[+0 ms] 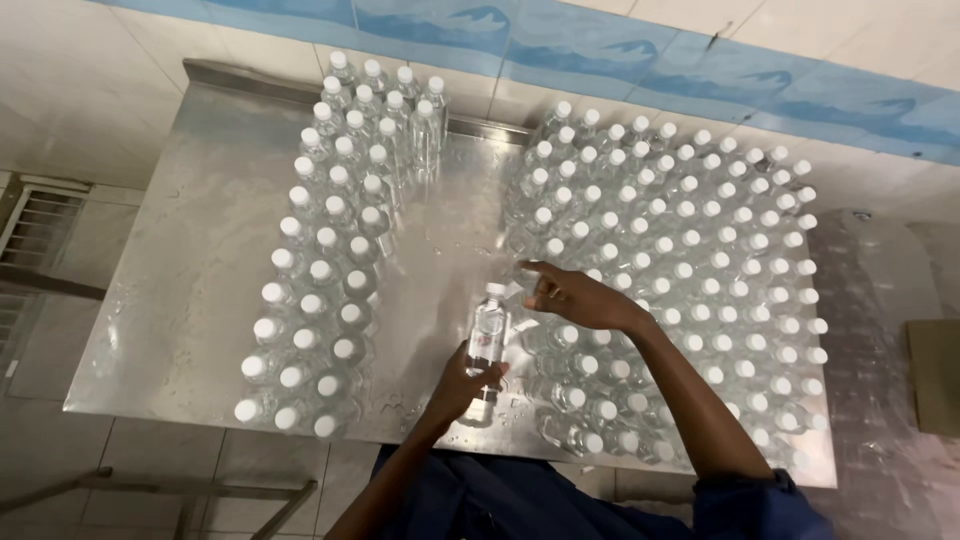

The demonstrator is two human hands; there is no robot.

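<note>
The left hand [462, 388] wraps around the lower body of a clear plastic bottle [487, 345] with a white cap, holding it upright just above the wet steel table [180, 290], close to the near edge at about 6 o'clock. The right hand [572, 298] hovers at the bottle's 1 o'clock, fingers partly curled and pinched near the cap, though whether they grip anything is too small to tell. The low grip likely leaves the bottle's neck and cap free for the other hand. Two blocks of identical capped bottles stand in tight rows: the left block [330, 270] runs from 8 to 11 o'clock, the larger right block [690, 290] fills 1 to 4 o'clock. Between them a bare, water-beaded lane runs toward the tiled wall [620, 40] at 12 o'clock, and the held bottle sits in it. Open steel also lies along the far-left edge; the right block crowds its edge.
</note>
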